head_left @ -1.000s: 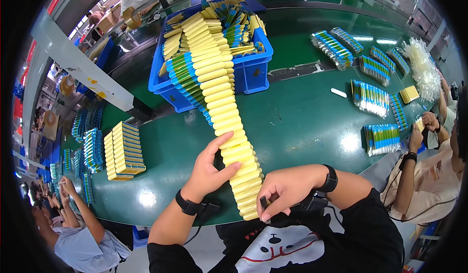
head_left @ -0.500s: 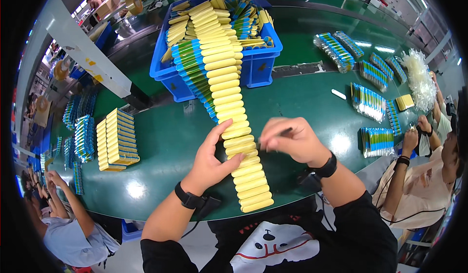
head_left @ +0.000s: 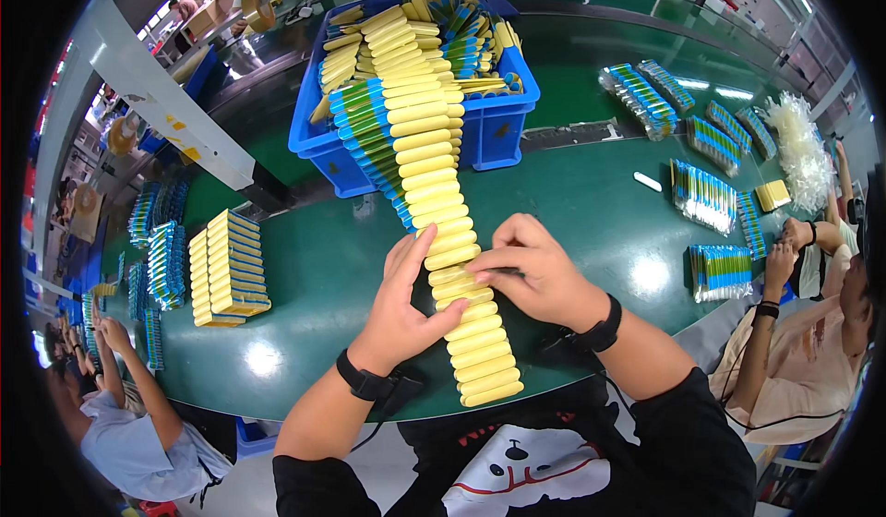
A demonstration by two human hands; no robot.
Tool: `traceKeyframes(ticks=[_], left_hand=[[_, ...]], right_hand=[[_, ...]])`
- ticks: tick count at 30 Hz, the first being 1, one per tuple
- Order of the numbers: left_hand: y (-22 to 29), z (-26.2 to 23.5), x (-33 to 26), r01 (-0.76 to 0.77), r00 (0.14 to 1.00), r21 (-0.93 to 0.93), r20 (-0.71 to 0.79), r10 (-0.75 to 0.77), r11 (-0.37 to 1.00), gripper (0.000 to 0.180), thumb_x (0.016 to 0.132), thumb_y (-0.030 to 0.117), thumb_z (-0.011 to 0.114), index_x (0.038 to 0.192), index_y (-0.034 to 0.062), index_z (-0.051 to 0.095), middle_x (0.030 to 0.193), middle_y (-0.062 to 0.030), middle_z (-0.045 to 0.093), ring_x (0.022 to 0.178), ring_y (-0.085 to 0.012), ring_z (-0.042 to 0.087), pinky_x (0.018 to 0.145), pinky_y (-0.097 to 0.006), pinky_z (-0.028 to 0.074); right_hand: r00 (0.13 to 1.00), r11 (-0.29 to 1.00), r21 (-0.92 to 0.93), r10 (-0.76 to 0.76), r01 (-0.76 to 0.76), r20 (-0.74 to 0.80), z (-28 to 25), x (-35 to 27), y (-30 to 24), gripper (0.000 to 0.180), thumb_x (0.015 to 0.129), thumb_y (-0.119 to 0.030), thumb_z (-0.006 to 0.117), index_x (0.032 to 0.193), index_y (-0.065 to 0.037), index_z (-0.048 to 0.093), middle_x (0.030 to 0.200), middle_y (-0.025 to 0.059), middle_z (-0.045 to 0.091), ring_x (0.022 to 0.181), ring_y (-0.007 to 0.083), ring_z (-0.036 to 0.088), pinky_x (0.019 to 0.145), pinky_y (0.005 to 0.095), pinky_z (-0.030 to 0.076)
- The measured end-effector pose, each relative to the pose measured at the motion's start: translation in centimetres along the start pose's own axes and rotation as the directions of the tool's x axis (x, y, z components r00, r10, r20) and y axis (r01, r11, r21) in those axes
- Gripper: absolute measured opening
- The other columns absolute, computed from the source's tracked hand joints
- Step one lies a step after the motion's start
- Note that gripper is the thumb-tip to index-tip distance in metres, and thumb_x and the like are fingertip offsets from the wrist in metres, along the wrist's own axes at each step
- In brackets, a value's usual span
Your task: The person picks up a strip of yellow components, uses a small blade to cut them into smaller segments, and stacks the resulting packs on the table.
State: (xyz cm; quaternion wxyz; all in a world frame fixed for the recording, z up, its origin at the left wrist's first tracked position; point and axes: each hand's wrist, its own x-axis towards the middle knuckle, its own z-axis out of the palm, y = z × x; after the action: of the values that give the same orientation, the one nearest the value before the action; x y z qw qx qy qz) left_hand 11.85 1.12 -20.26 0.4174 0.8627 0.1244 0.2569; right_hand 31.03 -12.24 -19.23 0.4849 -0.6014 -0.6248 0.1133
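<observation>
Yellow strip (head_left: pixel 434 185) of rounded bars runs from blue crate (head_left: pixel 494 138), beyond the surface's middle, across surface (head_left: pixel 591 222) to its near edge. Left hand (head_left: pixel 401 300) grasps the strip's left side, thumb on top. Right hand (head_left: pixel 528 272) has thumb and forefinger drawn together at the right side; cannot tell whether they grasp a bar or only press it. Risks, as judged: uneven pull between 2 hands could skew or part the row; weight of blue-green length (head_left: pixel 367 138) could drag it left; loose end could slip over the near edge.
</observation>
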Motion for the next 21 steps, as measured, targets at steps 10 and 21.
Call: traceKeyframes(ticks=[10,21], left_hand=[[2.3,-1.2,-1.4,-0.277,0.945,0.102,0.212,0.251,0.956,0.085,0.076,0.039,0.075,0.147,0.0017,0.046,0.142,-0.0165,0.054,0.135,-0.0419,0.036,0.114,-0.053,0.021],[1.4,-0.2,-0.8,-0.079,0.996,-0.332,0.011,0.087,0.940,0.092,0.085,0.042,0.073,0.151,-0.0063,0.032,0.150,-0.0225,0.036,0.142,-0.0348,0.033,0.118,-0.043,0.024]], right_hand=[[0.965,0.782,0.581,0.094,-0.224,0.246,-2.6,-0.9,-1.1,0.010,0.094,-0.011,0.071,0.101,-0.005,0.074,0.100,0.0040,0.068,0.085,0.0097,0.060,0.077,0.0258,0.047],[0.610,0.698,0.481,-0.079,-0.531,0.789,-4.6,-1.1,-3.3,0.014,0.094,-0.010,0.070,0.102,0.000,0.074,0.092,0.0075,0.076,0.080,0.0112,0.070,0.070,0.0247,0.052]])
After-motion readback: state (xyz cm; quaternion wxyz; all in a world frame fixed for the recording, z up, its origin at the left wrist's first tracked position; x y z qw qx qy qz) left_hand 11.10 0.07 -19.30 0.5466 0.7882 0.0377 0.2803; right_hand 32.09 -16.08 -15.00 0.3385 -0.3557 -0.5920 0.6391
